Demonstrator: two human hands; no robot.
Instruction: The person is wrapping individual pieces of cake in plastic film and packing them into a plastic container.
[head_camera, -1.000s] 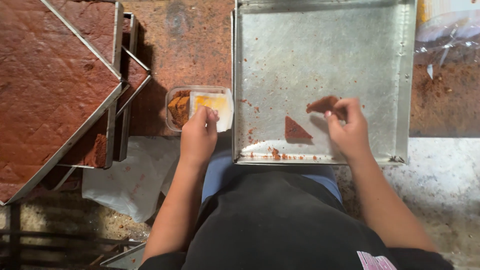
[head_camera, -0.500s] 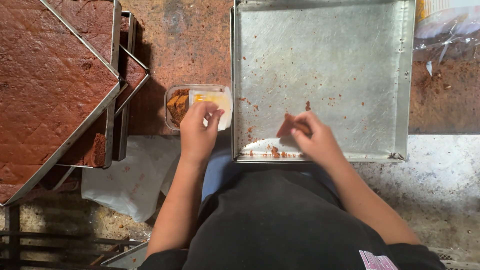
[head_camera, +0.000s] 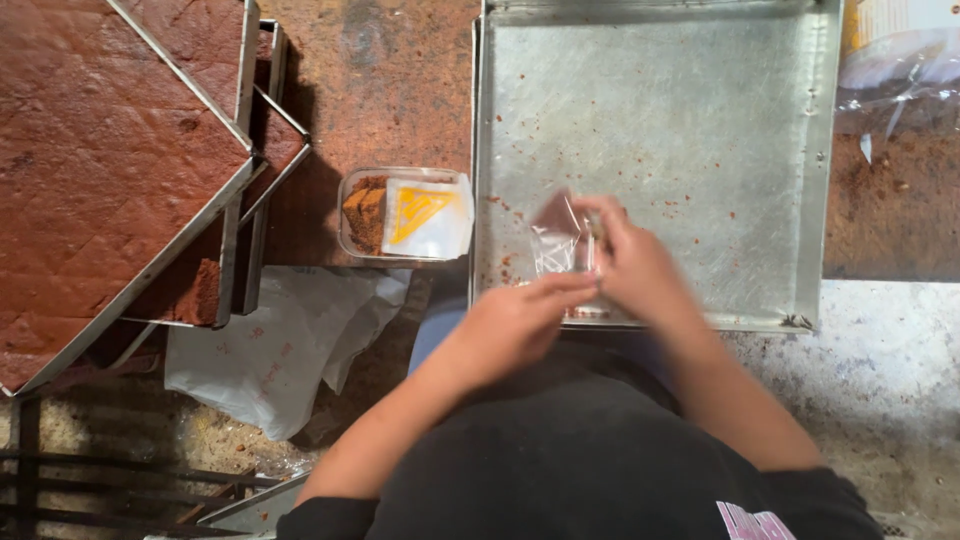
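Two bare hands meet over the near edge of a big metal tray (head_camera: 700, 120), and between them they hold a small clear plastic bag (head_camera: 556, 248). The right hand (head_camera: 635, 270) pinches the bag at its right side, fingers closed on the plastic, with a dark brown triangular piece of cake (head_camera: 553, 210) showing at the bag's top end. The left hand (head_camera: 510, 325) comes in from below with its fingers stretched toward the bag's lower edge and touching it; the picture is blurred there, so I cannot tell how tightly that hand grips. The bag and the piece sit just above the tray's front rim, over the bare tray floor, which carries only scattered red-brown crumbs.

Left of the tray, on the brown work surface, stands a small clear plastic box (head_camera: 405, 215) with brown cake pieces in its left half and a white and yellow packet lying across its right half. Further left, several large trays of brown slab cake (head_camera: 90, 160) lie stacked at an angle, the top slab scored into squares. A crumpled sheet of white paper (head_camera: 285, 345) lies below the box, near the left forearm. At the upper right corner, clear plastic wrapping (head_camera: 900, 70) rests beside the metal tray.
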